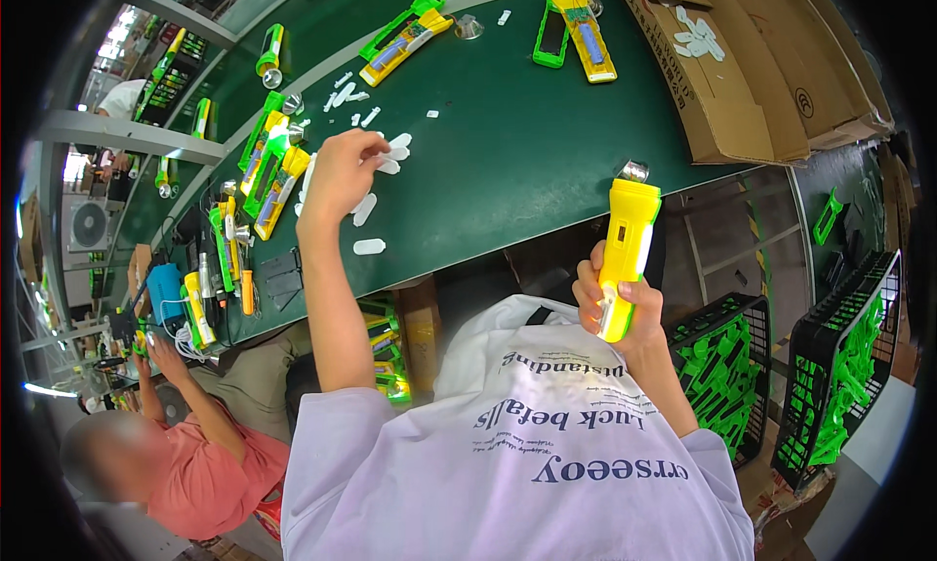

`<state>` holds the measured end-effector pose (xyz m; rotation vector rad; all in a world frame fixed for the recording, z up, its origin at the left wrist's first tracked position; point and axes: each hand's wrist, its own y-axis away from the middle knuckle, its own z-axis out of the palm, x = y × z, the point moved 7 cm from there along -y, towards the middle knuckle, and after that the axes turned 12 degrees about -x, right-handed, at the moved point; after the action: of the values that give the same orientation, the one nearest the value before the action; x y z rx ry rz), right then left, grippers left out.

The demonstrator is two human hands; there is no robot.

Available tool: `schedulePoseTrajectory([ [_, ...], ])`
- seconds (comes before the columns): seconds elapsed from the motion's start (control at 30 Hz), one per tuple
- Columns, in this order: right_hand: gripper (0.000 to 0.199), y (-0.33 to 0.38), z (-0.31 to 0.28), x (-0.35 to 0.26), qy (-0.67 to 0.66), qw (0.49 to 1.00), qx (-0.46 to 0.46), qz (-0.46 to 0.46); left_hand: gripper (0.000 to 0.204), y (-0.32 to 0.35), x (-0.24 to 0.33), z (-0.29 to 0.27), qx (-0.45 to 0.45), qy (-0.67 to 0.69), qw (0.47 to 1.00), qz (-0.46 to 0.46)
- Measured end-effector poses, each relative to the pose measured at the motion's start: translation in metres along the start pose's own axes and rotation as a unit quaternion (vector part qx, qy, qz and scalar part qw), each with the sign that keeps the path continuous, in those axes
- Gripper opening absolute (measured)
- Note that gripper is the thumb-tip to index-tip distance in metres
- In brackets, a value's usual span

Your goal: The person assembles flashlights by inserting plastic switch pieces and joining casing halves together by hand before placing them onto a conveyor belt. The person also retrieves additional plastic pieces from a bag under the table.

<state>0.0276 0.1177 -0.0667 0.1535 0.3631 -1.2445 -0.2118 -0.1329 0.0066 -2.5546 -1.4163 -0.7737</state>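
A worker's right hand (617, 312) gripped a yellow flashlight (625, 258) upright just off the green table (508, 161) edge, while the left hand (342, 170), fingers pinched narrow, reached into scattered white plastic pieces (369, 209); picking a single piece cleanly and keeping the flashlight body steady looked key to a neat fit

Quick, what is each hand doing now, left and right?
Left hand: closed on small white plastic pieces over the green table.
Right hand: holding a yellow flashlight.

Green workbench (508, 151), cardboard boxes (742, 83), black crates (830, 366) alongside.
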Motion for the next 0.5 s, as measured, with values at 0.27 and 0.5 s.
schedulePoseTrajectory([
  [0.27,0.041,-0.006,0.005,0.002,0.001,1.0,-0.012,0.007,0.023,0.007,-0.009,0.005,-0.014,-0.047,0.998,-0.024],
  [0.5,0.049,-0.004,0.004,-0.004,0.03,0.999,0.02,-0.013,0.021,0.002,-0.041,-0.016,0.076,-0.052,0.995,-0.046],
])
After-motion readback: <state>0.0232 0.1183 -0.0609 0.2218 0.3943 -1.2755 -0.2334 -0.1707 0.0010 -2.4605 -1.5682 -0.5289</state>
